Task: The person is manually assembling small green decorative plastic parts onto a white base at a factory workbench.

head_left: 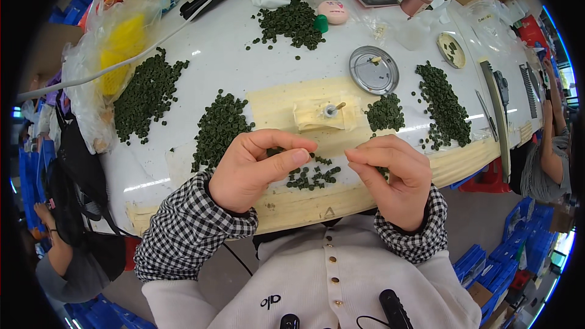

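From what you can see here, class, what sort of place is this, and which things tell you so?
Probably a small-parts assembly or sorting workshop: heaps of small dark green pieces cover a white worktable, blue crates stack on the floor, and another person sits at the table's end.

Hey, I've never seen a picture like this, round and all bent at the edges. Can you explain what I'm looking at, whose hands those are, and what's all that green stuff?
The camera sits on a person's head and looks down, so its wide lens bends straight edges. The left hand and right hand, in checked sleeves, are the wearer's own. Both hover with fingers pinched over a few small dark green pieces; whether they grip one is too small to tell. The white table carries several piles of the same pieces, a round metal lid and a small taped fixture. Other people sit at the edges.
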`<state>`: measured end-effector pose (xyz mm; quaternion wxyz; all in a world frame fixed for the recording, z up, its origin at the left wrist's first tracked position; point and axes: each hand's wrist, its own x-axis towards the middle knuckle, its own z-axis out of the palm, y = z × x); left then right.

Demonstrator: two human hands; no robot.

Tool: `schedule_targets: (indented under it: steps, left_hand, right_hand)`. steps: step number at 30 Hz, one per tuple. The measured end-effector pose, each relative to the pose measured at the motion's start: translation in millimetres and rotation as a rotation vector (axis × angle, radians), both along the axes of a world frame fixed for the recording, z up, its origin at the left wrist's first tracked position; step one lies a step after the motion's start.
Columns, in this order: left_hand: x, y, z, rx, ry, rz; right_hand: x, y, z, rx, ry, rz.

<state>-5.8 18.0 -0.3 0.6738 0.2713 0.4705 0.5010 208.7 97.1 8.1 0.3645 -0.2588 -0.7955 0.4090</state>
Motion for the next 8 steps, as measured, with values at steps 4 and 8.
schedule_targets:
  steps: [4,8]
  left_hand:
    - [2.1,-0.1,-3.5,0.086,0.034,0.028]
    - [-5.0,-2.5,-5.6,0.037,0.012,-0.039]
  right_hand:
    - [1.9,-0.2,-3.8,-0.065,0.034,-0.006]
    - [2.7,-5.5,-4.4,-0.271,0.068,-0.014]
